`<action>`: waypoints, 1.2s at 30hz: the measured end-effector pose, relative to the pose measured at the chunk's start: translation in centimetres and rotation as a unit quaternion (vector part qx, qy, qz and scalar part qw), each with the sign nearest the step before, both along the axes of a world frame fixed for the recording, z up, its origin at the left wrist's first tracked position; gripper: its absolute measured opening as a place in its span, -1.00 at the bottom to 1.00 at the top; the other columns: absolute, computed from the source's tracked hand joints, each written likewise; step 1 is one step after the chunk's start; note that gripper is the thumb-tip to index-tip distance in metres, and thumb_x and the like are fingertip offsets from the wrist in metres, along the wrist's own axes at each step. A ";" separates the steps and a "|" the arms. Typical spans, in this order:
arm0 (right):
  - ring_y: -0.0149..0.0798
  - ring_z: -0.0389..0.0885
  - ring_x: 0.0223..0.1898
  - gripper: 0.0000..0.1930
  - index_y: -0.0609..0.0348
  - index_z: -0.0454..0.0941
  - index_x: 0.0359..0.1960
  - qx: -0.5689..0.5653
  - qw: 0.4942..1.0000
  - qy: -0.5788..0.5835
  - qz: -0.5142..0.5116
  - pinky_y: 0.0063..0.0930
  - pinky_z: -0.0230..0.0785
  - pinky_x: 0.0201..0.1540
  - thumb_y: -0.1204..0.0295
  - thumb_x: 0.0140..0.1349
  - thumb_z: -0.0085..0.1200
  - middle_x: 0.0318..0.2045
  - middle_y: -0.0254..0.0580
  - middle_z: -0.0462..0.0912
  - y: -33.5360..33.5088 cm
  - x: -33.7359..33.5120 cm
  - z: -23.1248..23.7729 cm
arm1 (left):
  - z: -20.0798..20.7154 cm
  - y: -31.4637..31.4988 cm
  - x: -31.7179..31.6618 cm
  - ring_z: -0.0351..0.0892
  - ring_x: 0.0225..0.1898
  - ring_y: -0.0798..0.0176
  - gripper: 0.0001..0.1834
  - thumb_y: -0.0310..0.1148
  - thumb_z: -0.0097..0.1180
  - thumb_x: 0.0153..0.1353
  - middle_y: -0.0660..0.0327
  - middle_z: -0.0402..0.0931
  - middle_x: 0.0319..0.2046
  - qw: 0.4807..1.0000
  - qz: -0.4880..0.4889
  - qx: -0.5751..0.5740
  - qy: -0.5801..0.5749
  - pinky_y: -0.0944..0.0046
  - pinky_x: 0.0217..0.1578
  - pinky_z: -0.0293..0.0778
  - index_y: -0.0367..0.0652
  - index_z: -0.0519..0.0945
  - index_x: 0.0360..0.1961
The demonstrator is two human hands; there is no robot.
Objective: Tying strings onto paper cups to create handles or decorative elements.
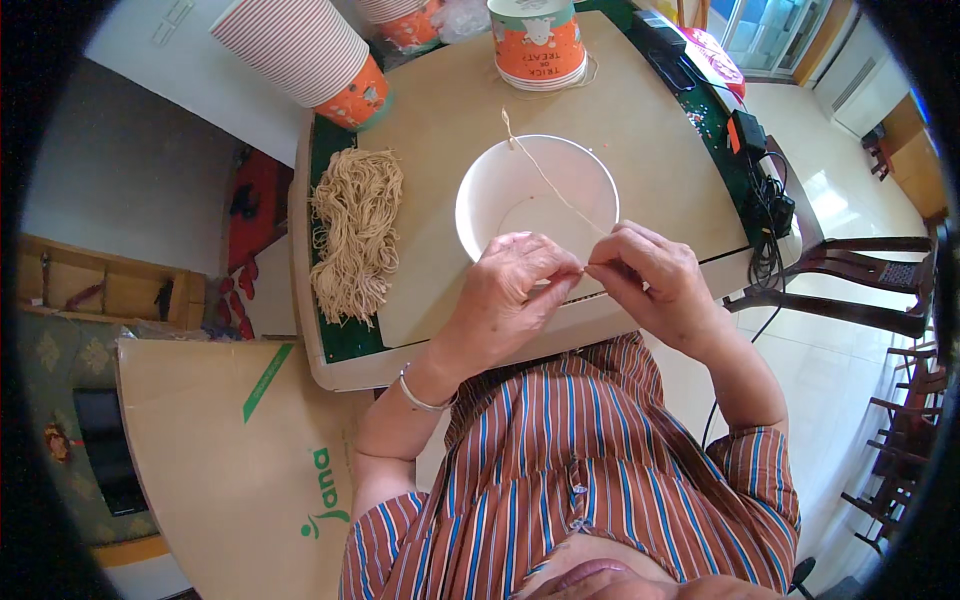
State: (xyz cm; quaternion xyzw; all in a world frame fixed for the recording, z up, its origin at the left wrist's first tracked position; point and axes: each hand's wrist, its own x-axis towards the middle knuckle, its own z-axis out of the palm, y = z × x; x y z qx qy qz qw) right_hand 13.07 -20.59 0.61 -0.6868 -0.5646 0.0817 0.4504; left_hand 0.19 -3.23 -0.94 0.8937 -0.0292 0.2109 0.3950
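A paper bucket [482, 195] with a white inside stands mouth-up in front of me at the near side of the table. A thin beige cord [548, 183] is tied or threaded at its far rim, with a short end sticking up. From there the cord runs across the mouth to my right hand [657, 282], which is closed in a pinch on it. My left hand [505, 300] is also pinched, its fingertips meeting those of the right just at the bucket's near rim. What the left fingertips hold is too small to make out.
A bundle of beige cords [355, 235] lies at the left. Behind it leans a tall stack of paper buckets [300, 55]. An orange printed bucket [540, 60] with a cord stands at the back. Black cables and adapters [768, 205] line the right edge; a wooden chair [850, 285] stands beyond.
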 end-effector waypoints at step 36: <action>-0.12 0.61 -0.37 -0.70 0.20 0.44 -0.05 -0.040 0.998 0.025 0.031 -0.27 0.49 -0.30 0.63 0.17 0.14 -0.38 -0.10 0.49 -1.0 0.0 -0.1 | -0.5 -0.2 -0.5 0.66 -0.25 0.09 -0.85 -0.62 0.27 0.11 0.14 0.64 -0.33 0.997 0.067 0.040 -0.016 0.18 -0.16 0.56 -0.21 0.66 -0.28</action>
